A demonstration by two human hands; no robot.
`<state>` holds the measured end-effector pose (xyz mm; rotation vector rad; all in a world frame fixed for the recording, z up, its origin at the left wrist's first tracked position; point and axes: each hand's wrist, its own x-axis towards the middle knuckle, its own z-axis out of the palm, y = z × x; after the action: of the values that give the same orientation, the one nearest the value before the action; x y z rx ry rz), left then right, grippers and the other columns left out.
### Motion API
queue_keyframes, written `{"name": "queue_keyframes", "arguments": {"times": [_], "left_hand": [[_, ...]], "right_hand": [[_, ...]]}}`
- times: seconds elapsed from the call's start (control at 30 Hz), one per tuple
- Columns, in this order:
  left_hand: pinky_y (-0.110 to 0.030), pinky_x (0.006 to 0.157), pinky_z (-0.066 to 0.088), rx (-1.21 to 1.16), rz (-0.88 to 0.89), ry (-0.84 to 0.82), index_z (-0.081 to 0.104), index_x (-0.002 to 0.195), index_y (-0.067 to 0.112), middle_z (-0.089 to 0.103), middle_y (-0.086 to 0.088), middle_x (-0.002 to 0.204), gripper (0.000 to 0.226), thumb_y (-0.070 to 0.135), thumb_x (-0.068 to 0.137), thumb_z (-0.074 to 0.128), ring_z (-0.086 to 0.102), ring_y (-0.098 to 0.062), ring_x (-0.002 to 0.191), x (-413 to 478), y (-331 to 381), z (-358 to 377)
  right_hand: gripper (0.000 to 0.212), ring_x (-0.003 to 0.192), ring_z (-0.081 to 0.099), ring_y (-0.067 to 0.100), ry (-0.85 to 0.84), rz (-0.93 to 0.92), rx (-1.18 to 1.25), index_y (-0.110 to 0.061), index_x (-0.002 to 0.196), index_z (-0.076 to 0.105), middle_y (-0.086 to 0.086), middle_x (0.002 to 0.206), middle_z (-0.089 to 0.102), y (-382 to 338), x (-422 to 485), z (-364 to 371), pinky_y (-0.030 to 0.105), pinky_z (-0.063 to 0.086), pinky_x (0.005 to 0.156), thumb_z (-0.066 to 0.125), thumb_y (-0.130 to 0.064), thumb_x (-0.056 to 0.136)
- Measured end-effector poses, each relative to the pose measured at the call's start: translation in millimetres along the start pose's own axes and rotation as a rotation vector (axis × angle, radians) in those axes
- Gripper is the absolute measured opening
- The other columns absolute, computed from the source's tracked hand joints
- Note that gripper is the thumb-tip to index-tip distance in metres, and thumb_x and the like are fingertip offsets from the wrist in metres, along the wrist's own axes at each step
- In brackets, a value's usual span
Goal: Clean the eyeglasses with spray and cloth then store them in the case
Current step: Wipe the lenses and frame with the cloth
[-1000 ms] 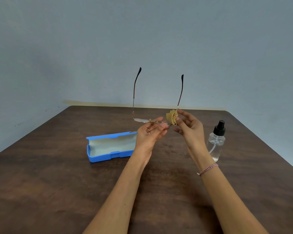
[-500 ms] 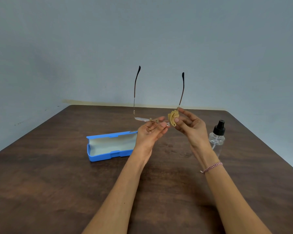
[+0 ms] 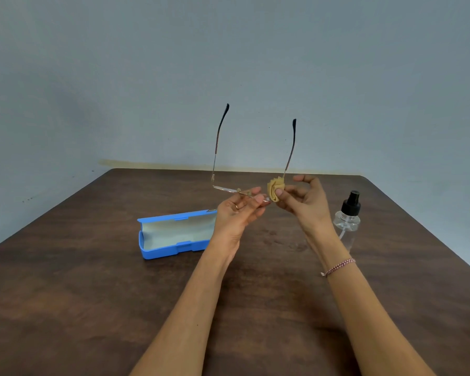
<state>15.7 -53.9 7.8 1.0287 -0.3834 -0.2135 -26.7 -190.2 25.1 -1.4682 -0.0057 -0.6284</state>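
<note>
I hold thin-framed eyeglasses (image 3: 223, 188) above the table, lenses down and both temples pointing up. My left hand (image 3: 238, 213) pinches the frame near the bridge. My right hand (image 3: 305, 202) pinches a folded tan cloth (image 3: 275, 188) around the right lens, which the cloth hides. An open blue case (image 3: 174, 234) with a pale lining lies on the table, left of my left hand. A clear spray bottle (image 3: 347, 221) with a black nozzle stands behind my right wrist.
The dark brown wooden table (image 3: 92, 294) runs back to a plain grey-blue wall (image 3: 228, 63). Its right edge slants off near the spray bottle, and its left edge runs along the wall.
Both hands and the glasses have shifted slightly up and right. The cloth has turned a little on the right lens under my right fingers. Case and bottle stay put.
</note>
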Motion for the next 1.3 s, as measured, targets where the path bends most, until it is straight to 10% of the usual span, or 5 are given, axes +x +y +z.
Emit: {"name": "queue_keyframes", "arguments": {"times": [0.33,0.63,0.93,1.03,1.3], "left_hand": [[-0.024,0.074,0.058,0.107,-0.097,-0.144,0.069,0.082,0.012,0.074,0.002,0.100,0.005,0.015,0.083,0.065,0.069,-0.018,0.095,1.8,1.0,-8.7],[-0.022,0.075,0.057,0.190,-0.174,-0.272,0.066,0.111,0.008,0.071,-0.007,0.100,0.044,0.032,0.073,0.065,0.069,-0.015,0.093,1.0,8.4,-17.1],[-0.022,0.075,0.057,0.027,-0.075,-0.097,0.068,0.100,0.008,0.075,-0.003,0.094,0.026,0.014,0.074,0.067,0.070,-0.017,0.091,5.2,10.6,-16.3],[-0.021,0.074,0.057,-0.015,-0.047,-0.055,0.068,0.093,0.008,0.074,0.000,0.098,0.012,0.005,0.083,0.062,0.071,-0.015,0.087,5.1,9.0,-12.0],[-0.023,0.078,0.057,0.023,-0.037,0.001,0.067,0.095,0.006,0.074,0.003,0.093,0.012,0.005,0.083,0.064,0.071,-0.012,0.085,6.3,4.6,-14.2]], "right_hand": [[0.035,0.080,0.066,0.016,0.233,-0.183,0.098,-0.023,0.097,0.041,0.012,0.088,0.066,-17.2,0.8,-3.9,0.036,0.053,0.087,0.066,-0.002,0.084],[0.033,0.089,0.064,0.017,0.332,-0.355,0.112,-0.022,0.096,0.042,0.011,0.093,0.065,-39.8,-3.0,-11.8,0.024,0.050,0.082,0.064,-0.001,0.086],[0.033,0.088,0.068,0.020,0.233,-0.190,-0.010,-0.020,0.099,0.045,0.005,0.091,0.070,-18.1,3.7,-8.2,0.045,0.052,0.090,0.069,-0.004,0.082],[0.039,0.087,0.068,0.017,0.146,-0.115,-0.094,-0.010,0.109,0.052,-0.012,0.083,0.071,-6.4,0.3,5.3,0.043,0.054,0.087,0.074,-0.005,0.077],[0.039,0.079,0.068,0.018,0.180,-0.044,-0.057,-0.025,0.094,0.046,0.009,0.087,0.070,5.4,-6.1,17.2,0.031,0.056,0.075,0.074,-0.005,0.077]]}}
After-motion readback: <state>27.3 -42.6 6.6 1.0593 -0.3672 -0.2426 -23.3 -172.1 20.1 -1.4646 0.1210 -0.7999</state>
